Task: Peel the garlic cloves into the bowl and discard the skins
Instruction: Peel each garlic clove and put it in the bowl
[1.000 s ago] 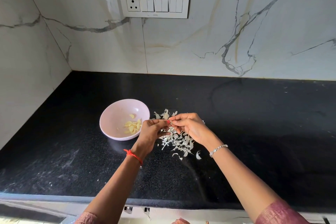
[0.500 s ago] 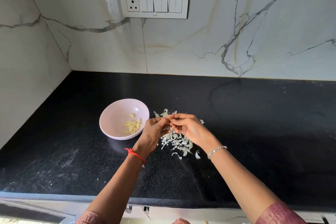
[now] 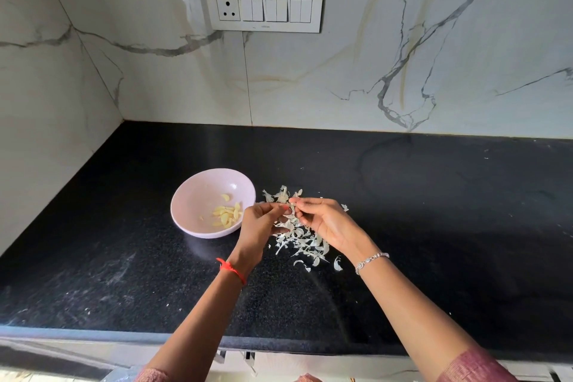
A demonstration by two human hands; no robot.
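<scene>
Speckled black stone countertop (image 3: 434, 211), lower half of frame. Round, smooth pale bowl (image 3: 198, 195), centre-left, holds glossy yellow peeled cloves (image 3: 228, 214). Just right of it, left hand (image 3: 259, 226) and right hand (image 3: 325, 220), fingers curled, jointly pinch a small garlic piece (image 3: 292, 207) (clove or skin unclear) above papery, curled skins (image 3: 302, 242).

The piece (image 3: 291, 207) pinched between the fingertips of the left hand (image 3: 259, 226) and the right hand (image 3: 324, 220) is too small to tell clove from skin. Both hands cover part of the skins (image 3: 302, 242), and the left hand hides the near right rim of the bowl (image 3: 198, 195). The bottom edge cuts off both sleeves (image 3: 474, 366). The counter (image 3: 434, 226) runs off left and right. The metal bits (image 3: 249, 361) below its front edge are unclear.
</scene>
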